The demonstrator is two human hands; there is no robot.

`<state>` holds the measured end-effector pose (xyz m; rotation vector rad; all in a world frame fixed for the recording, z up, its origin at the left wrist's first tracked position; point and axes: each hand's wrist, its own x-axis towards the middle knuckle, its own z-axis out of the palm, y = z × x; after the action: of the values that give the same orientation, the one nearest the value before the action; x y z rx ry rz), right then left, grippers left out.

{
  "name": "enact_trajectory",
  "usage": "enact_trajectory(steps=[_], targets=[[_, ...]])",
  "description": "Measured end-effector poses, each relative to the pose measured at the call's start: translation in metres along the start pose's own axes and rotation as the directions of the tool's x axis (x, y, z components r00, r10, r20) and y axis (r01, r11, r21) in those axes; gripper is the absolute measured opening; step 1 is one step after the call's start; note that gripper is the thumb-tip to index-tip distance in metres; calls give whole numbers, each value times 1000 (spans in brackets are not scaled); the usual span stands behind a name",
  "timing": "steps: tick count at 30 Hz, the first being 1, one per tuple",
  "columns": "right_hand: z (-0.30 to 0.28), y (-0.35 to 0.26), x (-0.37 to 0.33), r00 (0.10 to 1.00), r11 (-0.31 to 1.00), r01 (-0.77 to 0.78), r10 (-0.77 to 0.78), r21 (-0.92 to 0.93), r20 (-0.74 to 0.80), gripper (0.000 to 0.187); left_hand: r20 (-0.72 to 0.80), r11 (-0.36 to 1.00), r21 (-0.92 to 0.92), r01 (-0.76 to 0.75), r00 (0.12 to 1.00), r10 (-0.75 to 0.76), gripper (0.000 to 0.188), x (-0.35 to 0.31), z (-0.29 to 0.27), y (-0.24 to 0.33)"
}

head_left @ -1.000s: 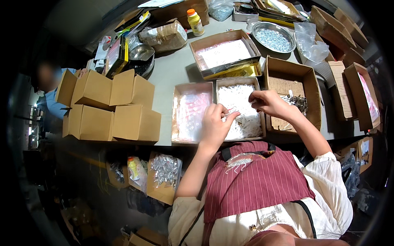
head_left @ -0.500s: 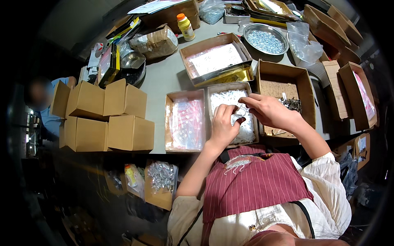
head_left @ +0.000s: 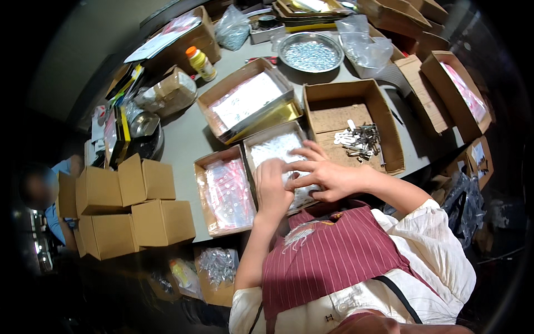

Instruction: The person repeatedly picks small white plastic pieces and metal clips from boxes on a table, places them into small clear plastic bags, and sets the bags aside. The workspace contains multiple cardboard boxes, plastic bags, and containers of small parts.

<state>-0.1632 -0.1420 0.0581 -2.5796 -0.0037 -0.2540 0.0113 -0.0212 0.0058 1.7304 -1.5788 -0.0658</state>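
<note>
My left hand (head_left: 271, 186) is over the open box of small white parts (head_left: 272, 146), its fingers smeared by motion and partly behind my right hand. My right hand (head_left: 332, 177) comes in from the right, over the same box. Its fingers are bent, the lower ones drawn in against the left hand's fingertips and the upper ones spread above the white parts. Whatever lies between the fingertips is too small or hidden to name. Just left stands a box of clear, pink-edged plastic bags (head_left: 228, 192). On the right, a larger cardboard box (head_left: 339, 114) holds dark metal pieces (head_left: 364, 139) and several white ones.
Behind are a box with white paper (head_left: 247, 100), a metal bowl of shiny small parts (head_left: 310, 53) and an orange-capped yellow bottle (head_left: 201, 64). Empty cardboard boxes (head_left: 161, 222) crowd the left table edge. Another person's blue sleeve (head_left: 53, 220) shows at far left.
My view has turned, so the table appears tilted and shifted left. My right hand has come lower over the left, uncovering the pieces in the right-hand box.
</note>
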Motion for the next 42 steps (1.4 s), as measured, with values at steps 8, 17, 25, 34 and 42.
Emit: enact_trajectory(steps=[8, 17, 25, 34, 42], targets=[[-10, 173, -69, 734, 680, -679, 618, -276, -282, 20, 155, 939, -196, 282, 955, -255, 21, -8, 17, -5], [-16, 174, -47, 663, 685, -727, 720, 52, -205, 23, 218, 875, -229, 427, 898, -381, 20, -8, 6, -5], [-33, 124, -63, 554, 479, -822, 798, 307, 238, 23, 207, 869, -236, 434, 897, -391, 24, -23, 9, -16], [42, 87, -89, 765, 769, -570, 625, -288, 157, 13, 241, 859, -247, 449, 887, -394, 21, -23, 12, -7], [51, 91, -79, 684, 748, -605, 664, -272, 303, 18, 267, 866, -249, 433, 890, -369, 17, -23, 17, -6]])
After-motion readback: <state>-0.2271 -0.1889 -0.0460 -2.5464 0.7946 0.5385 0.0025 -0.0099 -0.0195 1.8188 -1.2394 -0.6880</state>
